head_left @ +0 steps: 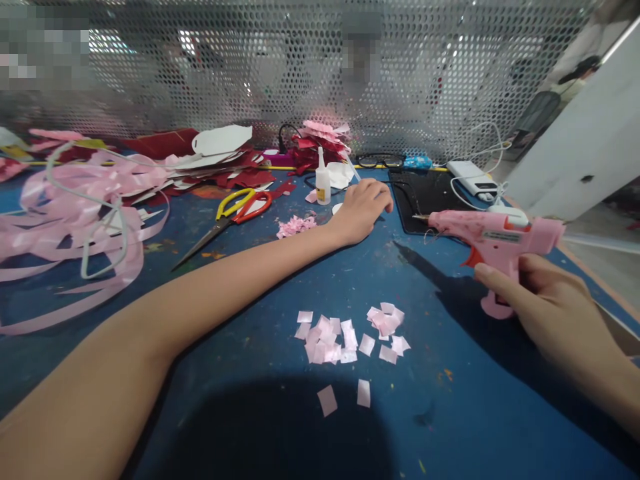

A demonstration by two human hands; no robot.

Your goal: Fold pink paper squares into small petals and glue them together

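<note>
In my right hand (565, 313) is a pink hot glue gun (500, 240), its fingers wrapped round the handle and its nozzle pointing left over a black mat. My left hand (363, 210) reaches far across the blue table, fingers curled and their tips hidden. A thin white stick (353, 165) rises behind its knuckles; whether the hand grips it I cannot tell. Left of that hand stand a small glue bottle (323, 183) and a heap of tiny pink pieces (296, 226). Small pink squares (325, 340) lie loose nearer to me, between my arms.
Scissors (227, 220) with yellow and red handles lie left of centre. Pink ribbon (115, 247) sprawls at the left, beside stacked red and white cutouts (215, 160). A white power bank (473, 179) with cables, glasses (381, 160) and the black mat (407, 200) sit before a perforated metal screen (280, 80).
</note>
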